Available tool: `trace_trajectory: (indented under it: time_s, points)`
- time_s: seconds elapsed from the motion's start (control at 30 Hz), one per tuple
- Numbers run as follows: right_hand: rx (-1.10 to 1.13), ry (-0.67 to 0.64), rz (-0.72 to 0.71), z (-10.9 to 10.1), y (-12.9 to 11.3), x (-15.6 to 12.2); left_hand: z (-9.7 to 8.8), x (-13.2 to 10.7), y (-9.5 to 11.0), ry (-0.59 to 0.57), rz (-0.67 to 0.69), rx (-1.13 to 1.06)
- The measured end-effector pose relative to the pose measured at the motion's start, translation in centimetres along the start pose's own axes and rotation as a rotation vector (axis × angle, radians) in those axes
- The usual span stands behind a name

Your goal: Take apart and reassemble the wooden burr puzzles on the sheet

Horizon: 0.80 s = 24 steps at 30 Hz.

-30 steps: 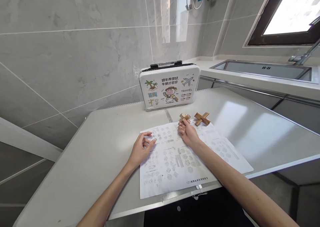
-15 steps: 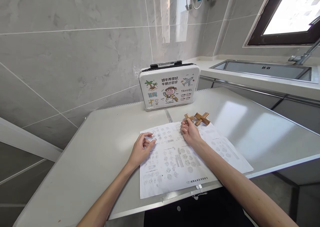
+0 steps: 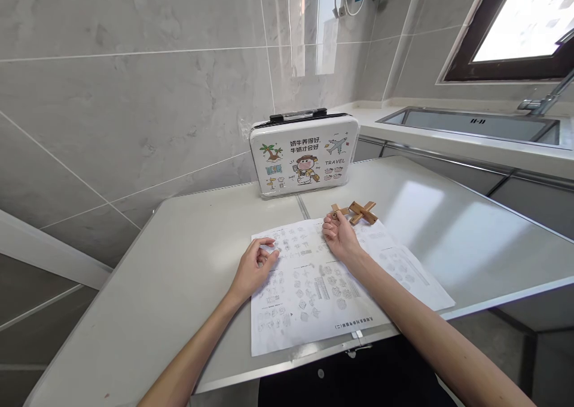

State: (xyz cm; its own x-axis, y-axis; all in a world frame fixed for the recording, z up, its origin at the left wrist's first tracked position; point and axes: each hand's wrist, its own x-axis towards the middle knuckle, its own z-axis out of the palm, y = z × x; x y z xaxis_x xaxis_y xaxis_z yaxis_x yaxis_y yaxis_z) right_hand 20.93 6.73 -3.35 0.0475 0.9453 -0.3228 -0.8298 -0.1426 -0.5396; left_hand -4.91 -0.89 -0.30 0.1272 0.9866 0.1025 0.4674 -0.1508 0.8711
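My right hand [image 3: 339,235] is closed, thumb and fingers pinching a small wooden puzzle piece [image 3: 337,208] above the far edge of a printed instruction sheet [image 3: 287,317]. Part of that piece is hidden by the fingers. Just to its right lies a crossed wooden puzzle piece [image 3: 364,212], made of notched sticks; whether the two touch I cannot tell. My left hand [image 3: 256,265] rests over the sheet's left edge, loosely curled, thumb and fingers apart with nothing between them. Small grey diagrams and text cover the sheet.
A white carry case [image 3: 302,156] with cartoon prints and a black handle stands upright at the back of the white folding table [image 3: 201,245], near the tiled wall. To the right is a counter with a sink [image 3: 470,123] and a tap [image 3: 542,103].
My right hand has shifted very slightly left, and the pinched wooden piece has turned a little. The left hand, sheet and crossed piece have stayed where they were.
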Motion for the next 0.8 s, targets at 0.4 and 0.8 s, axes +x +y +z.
trace_trajectory:
  time_s: [0.4,0.8]
  points:
    - [-0.723,-0.303,-0.065,2.4,2.1,-3.9,0.1,0.1,0.0,-0.009,0.019,0.048]
    - [-1.334,-0.527,-0.449,2.0,3.4,-4.6,0.0,0.1,-0.2,-0.043,0.001,0.080]
